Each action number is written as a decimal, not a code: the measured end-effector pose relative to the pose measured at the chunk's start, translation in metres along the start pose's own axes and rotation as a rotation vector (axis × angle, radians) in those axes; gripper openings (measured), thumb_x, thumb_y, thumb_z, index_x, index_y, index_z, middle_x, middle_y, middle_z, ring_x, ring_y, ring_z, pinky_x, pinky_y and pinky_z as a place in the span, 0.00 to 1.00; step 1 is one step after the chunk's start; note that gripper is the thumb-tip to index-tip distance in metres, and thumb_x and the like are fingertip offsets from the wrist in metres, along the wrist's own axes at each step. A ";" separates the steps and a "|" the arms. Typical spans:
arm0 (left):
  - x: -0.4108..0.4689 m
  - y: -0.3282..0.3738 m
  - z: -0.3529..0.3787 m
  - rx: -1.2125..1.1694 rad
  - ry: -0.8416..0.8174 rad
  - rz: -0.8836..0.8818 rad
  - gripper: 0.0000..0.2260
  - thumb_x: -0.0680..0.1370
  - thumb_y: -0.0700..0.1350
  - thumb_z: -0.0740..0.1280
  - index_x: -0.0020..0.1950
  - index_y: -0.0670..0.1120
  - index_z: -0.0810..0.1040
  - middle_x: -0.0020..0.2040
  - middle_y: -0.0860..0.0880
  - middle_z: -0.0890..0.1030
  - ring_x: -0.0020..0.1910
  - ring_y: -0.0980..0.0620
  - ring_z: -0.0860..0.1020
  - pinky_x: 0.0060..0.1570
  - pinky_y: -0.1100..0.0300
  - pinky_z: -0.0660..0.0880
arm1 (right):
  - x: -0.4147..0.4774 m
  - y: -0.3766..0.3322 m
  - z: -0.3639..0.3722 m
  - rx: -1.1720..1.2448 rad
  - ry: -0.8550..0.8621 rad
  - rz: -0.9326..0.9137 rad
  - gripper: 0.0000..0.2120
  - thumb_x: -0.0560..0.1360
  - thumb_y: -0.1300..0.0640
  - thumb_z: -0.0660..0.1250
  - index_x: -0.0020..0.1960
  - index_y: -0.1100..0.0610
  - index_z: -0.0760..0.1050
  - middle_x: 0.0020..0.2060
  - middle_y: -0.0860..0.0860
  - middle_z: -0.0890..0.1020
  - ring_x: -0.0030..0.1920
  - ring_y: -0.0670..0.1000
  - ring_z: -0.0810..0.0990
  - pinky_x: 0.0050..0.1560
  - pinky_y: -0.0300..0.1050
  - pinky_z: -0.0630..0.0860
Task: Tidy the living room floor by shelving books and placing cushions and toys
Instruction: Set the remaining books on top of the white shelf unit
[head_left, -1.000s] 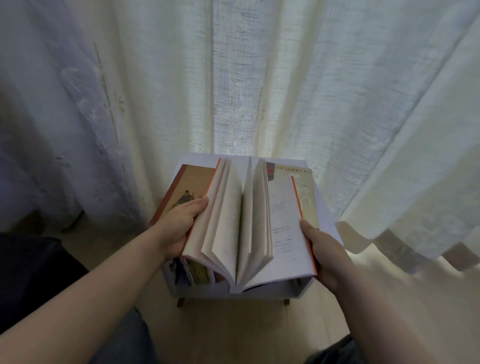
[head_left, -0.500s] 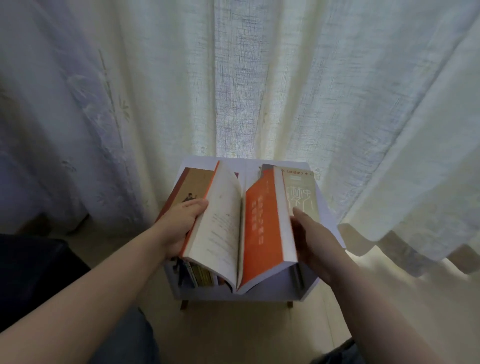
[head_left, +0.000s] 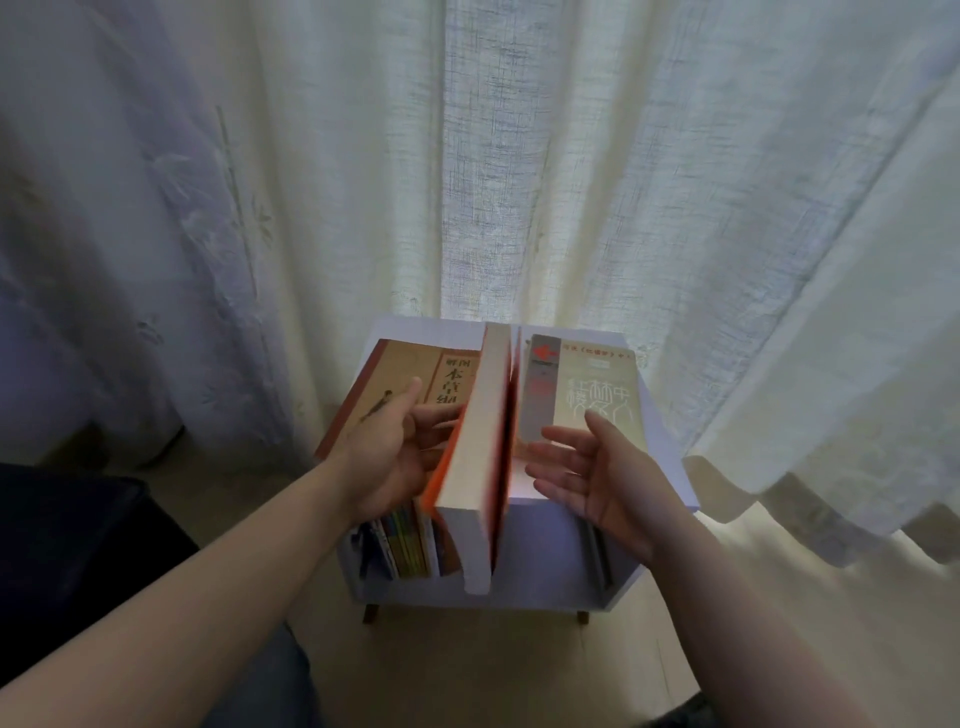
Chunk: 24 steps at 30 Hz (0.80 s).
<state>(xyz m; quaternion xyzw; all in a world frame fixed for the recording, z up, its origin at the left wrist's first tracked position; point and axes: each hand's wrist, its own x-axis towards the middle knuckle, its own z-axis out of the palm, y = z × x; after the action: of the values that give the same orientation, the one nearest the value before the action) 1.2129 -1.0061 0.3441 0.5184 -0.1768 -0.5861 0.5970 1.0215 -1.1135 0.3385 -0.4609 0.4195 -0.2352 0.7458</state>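
An orange-covered book (head_left: 483, 441) stands on edge, almost closed, in front of and above a small white shelf unit (head_left: 545, 561). My left hand (head_left: 387, 457) holds it by its left cover, thumb raised. Just right of the book is my right hand (head_left: 597, 478), fingers spread and holding nothing. On the shelf top lie a brown book (head_left: 410, 369) at the left and a pale yellow book (head_left: 592, 395) at the right. Several colourful books (head_left: 405, 545) stand inside the shelf at the left.
A pale curtain (head_left: 519, 156) hangs right behind the shelf and drapes down to the light wooden floor (head_left: 467, 665) on both sides. A dark object (head_left: 67, 561) sits at the left. My knee in jeans (head_left: 270, 686) is at the bottom.
The open book has swung nearly closed, its right half folded over to the left. My right hand has let go and drawn slightly away. The left hand keeps its hold.
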 end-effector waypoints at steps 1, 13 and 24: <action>0.000 -0.001 0.005 -0.026 -0.030 -0.016 0.28 0.82 0.59 0.50 0.60 0.39 0.78 0.51 0.41 0.83 0.48 0.46 0.82 0.45 0.52 0.80 | 0.000 -0.003 -0.005 0.010 0.007 -0.007 0.24 0.81 0.44 0.54 0.61 0.63 0.75 0.50 0.60 0.84 0.51 0.59 0.83 0.50 0.49 0.81; 0.012 -0.016 -0.015 0.129 0.270 0.025 0.13 0.82 0.46 0.59 0.59 0.38 0.75 0.54 0.39 0.82 0.55 0.41 0.80 0.55 0.46 0.77 | 0.007 0.031 -0.049 -0.155 0.121 -0.016 0.16 0.75 0.57 0.69 0.62 0.58 0.74 0.52 0.58 0.84 0.48 0.60 0.84 0.48 0.57 0.81; 0.000 -0.077 -0.007 0.431 0.160 0.026 0.19 0.74 0.52 0.70 0.61 0.44 0.76 0.55 0.47 0.82 0.54 0.50 0.81 0.55 0.53 0.79 | -0.023 0.091 -0.085 0.015 -0.052 -0.059 0.21 0.73 0.56 0.70 0.65 0.58 0.73 0.57 0.60 0.81 0.55 0.63 0.82 0.54 0.62 0.78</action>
<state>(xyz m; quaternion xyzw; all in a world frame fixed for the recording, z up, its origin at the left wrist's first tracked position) 1.1789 -0.9857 0.2778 0.6764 -0.2566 -0.4840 0.4924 0.9348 -1.0962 0.2484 -0.4734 0.3845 -0.2483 0.7526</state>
